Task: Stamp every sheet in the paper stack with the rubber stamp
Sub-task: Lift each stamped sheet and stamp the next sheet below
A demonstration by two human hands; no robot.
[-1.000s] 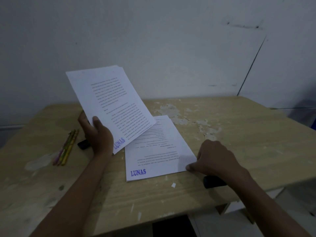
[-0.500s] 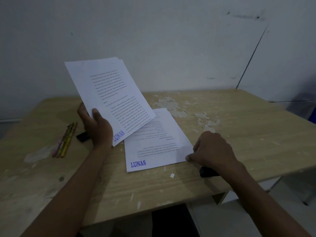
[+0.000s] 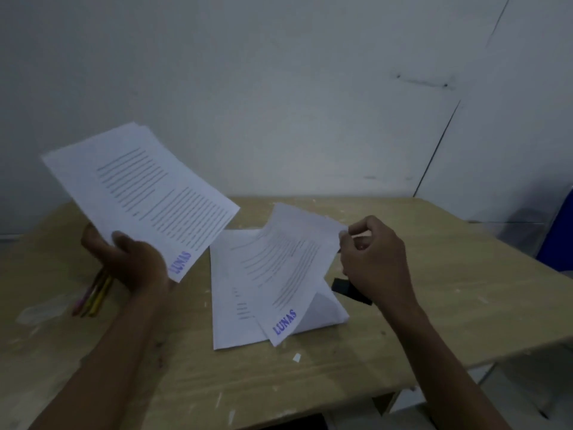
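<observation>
White printed sheets are the whole business here, and you are holding them in both hands above the pale wooden table (image 3: pixel 434 274). Taking the paper stack (image 3: pixel 235 293) lying flat on the table as the landmark: your left hand (image 3: pixel 133 259) is gripping a bundle of stamped sheets (image 3: pixel 145 193) up and to the left of the stack, thumb curled over the front and fingers behind, the bundle tilting away from you with a blue LUNAS mark at its lower corner. Your right hand (image 3: pixel 375 259) is hovering just right of the stack, thumb and fingertips pinching the upper right corner of the top sheet (image 3: pixel 288 268), which is lifting off the stack at that side while its near corner, also stamped LUNAS in blue, is hanging low over the stack's front edge. The rubber stamp (image 3: pixel 344 288), a dark block, is lying on the table just right of the stack, partly hidden under your right wrist. Some coloured pencils (image 3: pixel 93 296) are lying well left of the stack, below your left hand
</observation>
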